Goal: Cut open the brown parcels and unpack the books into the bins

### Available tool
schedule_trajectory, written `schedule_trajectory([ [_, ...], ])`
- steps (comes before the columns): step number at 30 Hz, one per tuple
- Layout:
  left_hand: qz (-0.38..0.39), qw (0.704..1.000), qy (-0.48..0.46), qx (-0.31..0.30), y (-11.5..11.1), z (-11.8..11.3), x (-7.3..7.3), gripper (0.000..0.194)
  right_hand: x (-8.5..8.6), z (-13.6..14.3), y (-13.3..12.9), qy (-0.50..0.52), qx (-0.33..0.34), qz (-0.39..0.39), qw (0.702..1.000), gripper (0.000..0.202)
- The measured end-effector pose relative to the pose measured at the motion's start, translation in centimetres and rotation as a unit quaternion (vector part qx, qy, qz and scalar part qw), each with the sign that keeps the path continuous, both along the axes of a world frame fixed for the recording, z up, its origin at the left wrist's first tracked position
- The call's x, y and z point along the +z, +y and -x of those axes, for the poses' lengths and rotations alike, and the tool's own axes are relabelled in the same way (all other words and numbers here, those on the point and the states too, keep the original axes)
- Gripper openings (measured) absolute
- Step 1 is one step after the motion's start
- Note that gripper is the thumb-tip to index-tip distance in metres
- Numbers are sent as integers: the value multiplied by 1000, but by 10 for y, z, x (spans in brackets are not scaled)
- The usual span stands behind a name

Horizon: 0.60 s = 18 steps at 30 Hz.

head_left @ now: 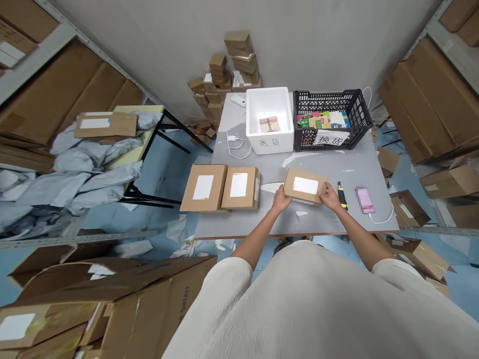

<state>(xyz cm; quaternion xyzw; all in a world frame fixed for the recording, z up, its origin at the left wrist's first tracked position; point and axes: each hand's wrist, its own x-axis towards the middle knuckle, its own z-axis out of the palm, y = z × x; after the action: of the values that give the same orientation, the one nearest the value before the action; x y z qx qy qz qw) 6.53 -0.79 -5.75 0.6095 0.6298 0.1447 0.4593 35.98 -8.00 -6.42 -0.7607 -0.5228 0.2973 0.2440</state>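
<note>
Between my hands is a small brown cardboard box [288,185] with a white label on top, held slightly tilted at the front of the grey table [277,219]. My left hand [281,199] grips its left edge, and my right hand [330,197] grips its right end. To the right of my right hand lies a black and yellow utility knife [342,195]. Two more labelled cardboard boxes, a larger one [189,192] and a smaller one [239,200], sit side by side at the table's left.
Behind stand a white foam box [271,145] with a booklet [269,124] inside and a black crate [305,139] of colourful books. A pink-screened phone [364,199] is plugged in at right. Grey parcels [90,159] cover a side table; cartons crowd the floor.
</note>
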Motion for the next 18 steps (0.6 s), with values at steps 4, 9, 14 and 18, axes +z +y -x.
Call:
schedule_trajectory([
  [4, 36, 999, 19, -14, -12, 14, -8, 92, 9, -1, 1, 70, -50, 54, 995, 94],
  [9, 40, 999, -15, -10, -16, 24, -16, 75, 11, -3, 4, 100, -45, 80, 991, 90],
  [14, 33, 996, -51, 71, 11, 8, -11, 86, 8, 1, 17, 156, -108, 71, 979, 89],
  [18, 84, 990, -102, 49, 25, -1, -3, 91, 9, 8, 22, 236, -129, 51, 962, 91],
])
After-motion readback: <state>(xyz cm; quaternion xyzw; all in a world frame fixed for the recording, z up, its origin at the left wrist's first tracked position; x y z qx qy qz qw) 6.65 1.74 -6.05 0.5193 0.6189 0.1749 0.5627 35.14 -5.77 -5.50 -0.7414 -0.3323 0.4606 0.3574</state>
